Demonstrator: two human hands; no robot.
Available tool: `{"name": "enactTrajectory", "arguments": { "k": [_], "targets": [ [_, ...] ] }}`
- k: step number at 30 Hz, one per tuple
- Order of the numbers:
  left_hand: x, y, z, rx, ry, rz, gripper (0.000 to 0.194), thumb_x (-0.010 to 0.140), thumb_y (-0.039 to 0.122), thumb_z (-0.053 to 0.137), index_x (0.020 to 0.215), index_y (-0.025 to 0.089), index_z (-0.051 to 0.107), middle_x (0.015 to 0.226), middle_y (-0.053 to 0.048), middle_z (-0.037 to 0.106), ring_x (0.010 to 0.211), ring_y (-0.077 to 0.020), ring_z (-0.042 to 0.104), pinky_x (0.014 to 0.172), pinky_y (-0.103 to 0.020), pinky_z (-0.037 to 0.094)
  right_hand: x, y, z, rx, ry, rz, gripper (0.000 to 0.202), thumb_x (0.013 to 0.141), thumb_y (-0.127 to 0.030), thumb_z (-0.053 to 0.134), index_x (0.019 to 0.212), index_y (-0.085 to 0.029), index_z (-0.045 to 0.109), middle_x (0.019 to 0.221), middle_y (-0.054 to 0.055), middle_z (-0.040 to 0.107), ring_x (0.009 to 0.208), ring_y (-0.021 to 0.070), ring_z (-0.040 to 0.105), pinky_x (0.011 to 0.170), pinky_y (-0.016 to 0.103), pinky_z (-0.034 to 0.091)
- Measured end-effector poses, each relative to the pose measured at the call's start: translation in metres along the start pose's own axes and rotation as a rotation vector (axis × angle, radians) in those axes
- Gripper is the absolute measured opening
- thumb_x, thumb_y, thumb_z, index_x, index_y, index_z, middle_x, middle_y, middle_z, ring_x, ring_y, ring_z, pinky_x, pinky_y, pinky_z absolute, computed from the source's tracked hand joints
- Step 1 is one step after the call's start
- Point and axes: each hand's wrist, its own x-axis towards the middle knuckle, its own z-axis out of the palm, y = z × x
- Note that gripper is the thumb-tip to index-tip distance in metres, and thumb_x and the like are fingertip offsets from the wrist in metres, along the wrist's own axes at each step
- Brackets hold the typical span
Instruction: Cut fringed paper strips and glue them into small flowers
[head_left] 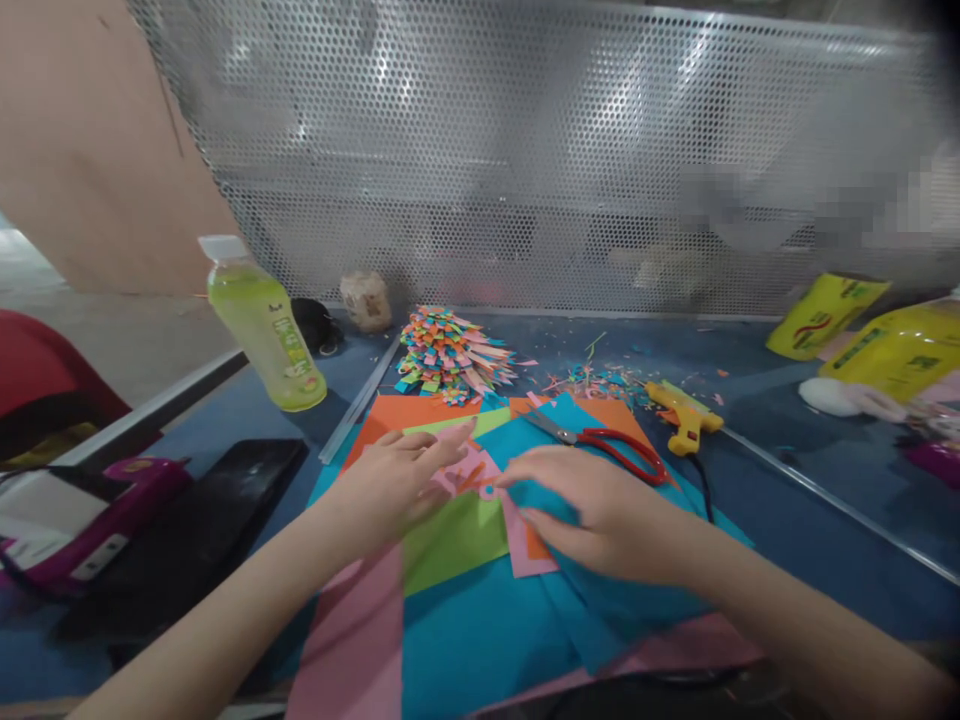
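Note:
My left hand (409, 465) lies low over the coloured paper, its fingers stretched out toward small pink and orange paper pieces (471, 472). From the other side my right hand (581, 490) reaches in, thumb and forefinger apart, with its fingertips beside a tiny blue curl (487, 491). I see nothing gripped in either hand. Beneath them are a green sheet (454, 545), a large blue sheet (480, 640) and a pink sheet (352, 640). A pink strip (531, 568) partly shows under my right hand. Red-handled scissors (607, 440) rest just beyond it, blades pointing left.
Behind the sheets stands a cone of folded paper bits (454, 350), with scraps (600, 380) to its right. A yellow glue gun (684, 418) lies by a clear stick (832, 500). At left are a drink bottle (266, 335) and a black phone-like slab (240, 500). Perforated metal (525, 180) closes the back.

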Motion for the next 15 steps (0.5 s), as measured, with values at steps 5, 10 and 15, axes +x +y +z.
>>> {"name": "enactTrajectory", "arguments": {
  "k": [5,10,15],
  "targets": [
    [0.0,0.002,0.013,0.12,0.042,0.082,0.043,0.091,0.022,0.042,0.133,0.014,0.04,0.1,-0.01,0.069,0.092,-0.0222,0.064,0.074,-0.032,0.046,0.018,0.012,0.034,-0.097,-0.101,-0.058,0.024,0.086,-0.016,0.045,0.105,-0.008,0.059,0.095,0.011,0.064,0.093,0.0239,0.057,0.076,0.037,0.045],
    [-0.003,-0.003,0.018,0.071,0.094,0.12,0.043,0.091,0.023,0.04,0.134,0.015,0.038,0.104,-0.009,0.068,0.094,-0.021,0.062,0.078,-0.033,0.044,0.012,0.018,0.043,-0.126,-0.086,-0.089,0.03,0.088,-0.019,0.041,0.111,-0.009,0.057,0.106,0.012,0.062,0.102,0.0235,0.053,0.08,0.036,0.041],
    [0.0,-0.002,0.014,-0.021,0.146,0.108,0.059,0.091,0.031,0.042,0.143,0.018,0.018,0.114,-0.008,0.065,0.101,-0.0219,0.06,0.084,-0.035,0.043,0.008,0.018,0.043,-0.138,-0.086,-0.095,0.036,0.087,-0.02,0.04,0.119,-0.007,0.053,0.108,0.014,0.062,0.105,0.0252,0.052,0.081,0.038,0.039]
  ]
}}
